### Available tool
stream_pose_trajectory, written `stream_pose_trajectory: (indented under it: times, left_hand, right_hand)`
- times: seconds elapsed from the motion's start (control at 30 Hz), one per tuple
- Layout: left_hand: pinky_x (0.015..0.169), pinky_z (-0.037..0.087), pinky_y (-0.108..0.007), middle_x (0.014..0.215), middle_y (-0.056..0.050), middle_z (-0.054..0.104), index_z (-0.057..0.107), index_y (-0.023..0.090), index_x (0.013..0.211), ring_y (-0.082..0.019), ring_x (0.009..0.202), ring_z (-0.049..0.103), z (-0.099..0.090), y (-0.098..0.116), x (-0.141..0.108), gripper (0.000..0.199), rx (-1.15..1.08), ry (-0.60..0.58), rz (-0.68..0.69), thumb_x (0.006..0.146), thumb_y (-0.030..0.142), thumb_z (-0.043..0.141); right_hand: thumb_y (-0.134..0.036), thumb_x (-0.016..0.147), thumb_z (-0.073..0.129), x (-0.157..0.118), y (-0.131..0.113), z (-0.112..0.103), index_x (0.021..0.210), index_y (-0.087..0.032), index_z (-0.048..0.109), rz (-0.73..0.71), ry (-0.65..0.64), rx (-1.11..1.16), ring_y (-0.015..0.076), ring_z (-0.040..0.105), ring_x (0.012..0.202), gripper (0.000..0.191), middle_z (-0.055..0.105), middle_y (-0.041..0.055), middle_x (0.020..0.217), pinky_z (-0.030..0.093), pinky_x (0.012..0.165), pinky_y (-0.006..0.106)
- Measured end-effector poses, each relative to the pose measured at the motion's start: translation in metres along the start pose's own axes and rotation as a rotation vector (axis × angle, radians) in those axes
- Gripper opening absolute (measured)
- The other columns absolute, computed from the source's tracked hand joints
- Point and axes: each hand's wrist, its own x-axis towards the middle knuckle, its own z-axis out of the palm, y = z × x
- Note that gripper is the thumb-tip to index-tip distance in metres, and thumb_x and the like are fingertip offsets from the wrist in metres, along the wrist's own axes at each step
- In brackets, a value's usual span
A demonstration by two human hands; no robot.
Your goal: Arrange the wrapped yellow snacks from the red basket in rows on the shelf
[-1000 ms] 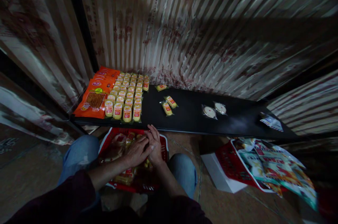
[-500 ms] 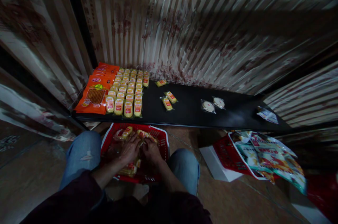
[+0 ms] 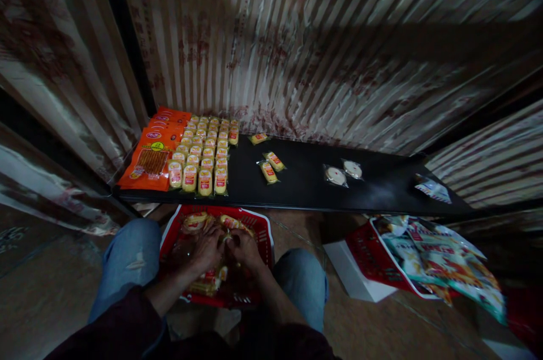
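Note:
Both of my hands reach down into a red shopping basket (image 3: 266, 235) between my knees. My left hand (image 3: 208, 249) has its fingers curled around wrapped snack cakes. My right hand (image 3: 243, 248) meets it from the other side, fingers closed on the same small packets; the fingers hide much of them. Just beyond the hands lie yellow wrapped snack cakes (image 3: 231, 221), and more sit at the basket's near left. On the black shelf (image 3: 301, 190) ahead, rows of matching cakes (image 3: 205, 180) stand beside orange snack bags (image 3: 149, 157).
Three loose cakes (image 3: 268, 172) lie mid-shelf. Farther right are two round white packets (image 3: 336, 175) and a crumpled silvery packet (image 3: 432, 188). A second red basket (image 3: 368, 252) with large snack bags (image 3: 445, 258) leans on a white box (image 3: 354, 275). Striped sheeting backs the shelf.
My hands have drawn slightly together inside the basket, their fingers more curled. The view has shifted a little, so shelf and baskets appear lower. The shelf goods have stayed put.

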Motion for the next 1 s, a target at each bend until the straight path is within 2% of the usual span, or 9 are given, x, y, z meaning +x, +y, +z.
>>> stream_pose_trajectory:
  times: [0.1, 0.17, 0.33, 0.5, 0.67, 0.77, 0.9, 1.0]
  left_hand:
    - [0.095, 0.041, -0.039, 0.11, -0.009, 0.065, 0.06, 0.018, 0.104, -0.022, 0.105, 0.058, -0.004, 0.003, 0.005, 0.03, -0.222, -0.004, -0.093, 0.077, 0.017, 0.05]
    - [0.088, 0.045, -0.035, 0.1, -0.008, 0.068, 0.06, 0.019, 0.105, -0.021, 0.093, 0.063, -0.003, 0.002, 0.009, 0.029, -0.39, -0.011, -0.18, 0.077, 0.019, 0.051]
    - [0.077, 0.047, -0.027, 0.092, -0.005, 0.068, 0.063, 0.018, 0.094, -0.016, 0.085, 0.063, 0.005, -0.007, 0.015, 0.022, -0.725, 0.056, -0.271, 0.075, 0.016, 0.053]
    - [0.063, 0.045, -0.024, 0.073, 0.0, 0.065, 0.065, 0.017, 0.086, -0.013, 0.063, 0.057, 0.003, -0.009, 0.016, 0.017, -0.86, 0.074, -0.353, 0.071, 0.018, 0.057]
    - [0.063, 0.045, -0.023, 0.074, -0.001, 0.065, 0.063, 0.018, 0.083, -0.013, 0.065, 0.058, -0.005, -0.002, 0.015, 0.014, -0.941, 0.138, -0.436, 0.069, 0.02, 0.06]
    - [0.063, 0.047, -0.023, 0.077, -0.002, 0.065, 0.062, 0.017, 0.078, -0.013, 0.068, 0.059, -0.008, 0.002, 0.013, 0.01, -0.994, 0.137, -0.49, 0.069, 0.018, 0.061]
    - [0.062, 0.049, -0.025, 0.086, -0.004, 0.065, 0.062, 0.017, 0.086, -0.013, 0.068, 0.06, -0.008, 0.005, 0.01, 0.017, -1.066, 0.038, -0.511, 0.069, 0.023, 0.063]
    - [0.061, 0.048, -0.024, 0.087, -0.005, 0.066, 0.061, 0.017, 0.091, -0.013, 0.067, 0.06, -0.005, 0.006, 0.009, 0.026, -1.084, -0.047, -0.491, 0.067, 0.023, 0.068]
  right_hand:
    - [-0.034, 0.078, 0.054, 0.002, 0.004, -0.002, 0.096, -0.021, 0.065, 0.047, -0.008, 0.216, 0.019, 0.063, 0.084, 0.025, 0.068, 0.003, 0.088, 0.047, 0.079, 0.032]
    - [-0.039, 0.076, 0.055, 0.003, 0.006, -0.002, 0.09, -0.02, 0.066, 0.048, -0.009, 0.377, 0.0188, 0.062, 0.081, 0.026, 0.067, 0.0021, 0.084, 0.047, 0.077, 0.032]
    - [-0.045, 0.071, 0.061, 0.004, 0.01, 0.003, 0.085, -0.016, 0.066, 0.148, -0.024, 0.655, 0.0175, 0.059, 0.074, 0.033, 0.065, 0.0038, 0.079, 0.046, 0.071, 0.032]
    - [-0.047, 0.063, 0.069, 0.004, 0.008, 0.008, 0.082, -0.017, 0.068, 0.177, -0.063, 0.84, 0.0154, 0.058, 0.07, 0.035, 0.066, 0.0021, 0.076, 0.046, 0.069, 0.029]
    - [-0.044, 0.059, 0.073, 0.005, 0.008, 0.011, 0.079, -0.019, 0.068, 0.246, -0.06, 0.932, 0.0147, 0.059, 0.067, 0.033, 0.067, 0.0011, 0.076, 0.047, 0.067, 0.029]
    - [-0.043, 0.058, 0.074, 0.007, 0.01, 0.011, 0.079, -0.019, 0.067, 0.253, -0.022, 0.959, 0.0145, 0.059, 0.067, 0.032, 0.067, 0.001, 0.076, 0.048, 0.066, 0.029]
    - [-0.04, 0.055, 0.075, 0.008, 0.011, 0.009, 0.075, -0.018, 0.067, 0.286, 0.068, 0.985, 0.0139, 0.059, 0.067, 0.031, 0.067, 0.001, 0.075, 0.047, 0.066, 0.027]
    - [-0.04, 0.054, 0.075, 0.007, 0.007, 0.005, 0.076, -0.018, 0.067, 0.293, 0.079, 1.021, 0.0139, 0.06, 0.069, 0.032, 0.068, 0.0014, 0.077, 0.047, 0.067, 0.026]
